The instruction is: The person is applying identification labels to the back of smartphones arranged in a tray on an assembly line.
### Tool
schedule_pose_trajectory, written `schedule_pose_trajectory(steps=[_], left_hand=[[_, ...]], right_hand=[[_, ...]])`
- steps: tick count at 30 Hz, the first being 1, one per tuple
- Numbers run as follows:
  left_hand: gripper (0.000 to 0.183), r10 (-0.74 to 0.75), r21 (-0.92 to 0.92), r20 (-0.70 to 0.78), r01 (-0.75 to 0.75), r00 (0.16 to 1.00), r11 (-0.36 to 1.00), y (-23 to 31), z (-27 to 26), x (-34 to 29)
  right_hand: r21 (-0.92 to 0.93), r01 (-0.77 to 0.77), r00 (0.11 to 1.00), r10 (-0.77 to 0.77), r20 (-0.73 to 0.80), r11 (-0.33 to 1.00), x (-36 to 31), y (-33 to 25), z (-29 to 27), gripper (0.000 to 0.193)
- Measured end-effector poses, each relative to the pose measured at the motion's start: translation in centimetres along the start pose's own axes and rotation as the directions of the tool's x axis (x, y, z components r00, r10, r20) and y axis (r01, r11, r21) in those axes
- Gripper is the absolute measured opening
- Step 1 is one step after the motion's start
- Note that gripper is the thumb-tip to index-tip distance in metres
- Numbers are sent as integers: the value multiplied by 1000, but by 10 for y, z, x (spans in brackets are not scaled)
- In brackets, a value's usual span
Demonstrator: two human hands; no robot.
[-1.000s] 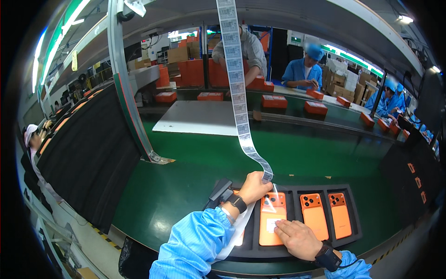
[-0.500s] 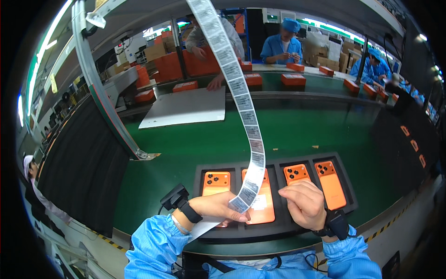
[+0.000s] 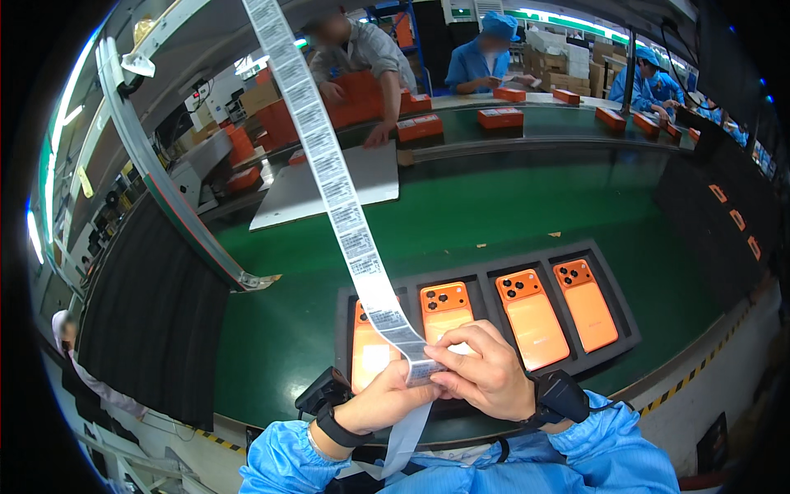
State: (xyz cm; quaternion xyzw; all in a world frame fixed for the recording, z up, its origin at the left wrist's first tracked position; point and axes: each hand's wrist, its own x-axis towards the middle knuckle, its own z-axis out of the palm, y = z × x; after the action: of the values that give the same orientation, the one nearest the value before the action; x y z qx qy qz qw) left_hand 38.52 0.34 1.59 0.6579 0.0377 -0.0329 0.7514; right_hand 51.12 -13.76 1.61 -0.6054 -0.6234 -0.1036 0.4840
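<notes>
A long strip of printed labels [image 3: 332, 173] hangs down from the upper left to my hands. My left hand [image 3: 387, 401] is closed on its lower part, and a pale tail of backing [image 3: 406, 436] trails below. My right hand [image 3: 485, 375] pinches the strip's right edge, its fingertips close to my left thumb. Beneath and beyond my hands lies a black tray [image 3: 627, 317] with several orange phones [image 3: 533, 329], backs up, each in its own slot. The strip and my hands partly cover the two left phones; a white label [image 3: 374, 362] shows on the leftmost.
The tray rests on a green work surface [image 3: 527, 206]. A white board [image 3: 329, 193] lies at the far left, a co-worker's hand [image 3: 380, 133] on it. Orange boxes [image 3: 500, 118] line the far belt, with people in blue behind. A metal post [image 3: 164, 181] rises at left.
My right hand has moved left from above the tray to the strip and now pinches it beside my left hand. The strip's upper part has shifted left in view.
</notes>
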Motion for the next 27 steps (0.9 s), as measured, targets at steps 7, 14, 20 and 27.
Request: schedule_pose_trajectory(steps=[7, 14, 20, 27], left_hand=[[38, -26, -341, -188, -40, 982, 939, 4, 21, -7], [43, -34, -367, -402, -127, 915, 921, 1, 23, -13], [39, -49, -513, -473, -229, 880, 827, 5, 28, -16], [40, -37, -512, -492, -255, 870, 821, 4, 23, -16]], right_hand=[[17, 60, 997, -59, -53, 998, -1, -2, 7, 25], [-233, 260, 961, -274, -29, 937, -3, -6, 18, 27], [-265, 306, 947, -321, -15, 914, -3, -10, 22, 30], [-324, 328, 930, -363, -53, 887, -3, -12, 27, 29]])
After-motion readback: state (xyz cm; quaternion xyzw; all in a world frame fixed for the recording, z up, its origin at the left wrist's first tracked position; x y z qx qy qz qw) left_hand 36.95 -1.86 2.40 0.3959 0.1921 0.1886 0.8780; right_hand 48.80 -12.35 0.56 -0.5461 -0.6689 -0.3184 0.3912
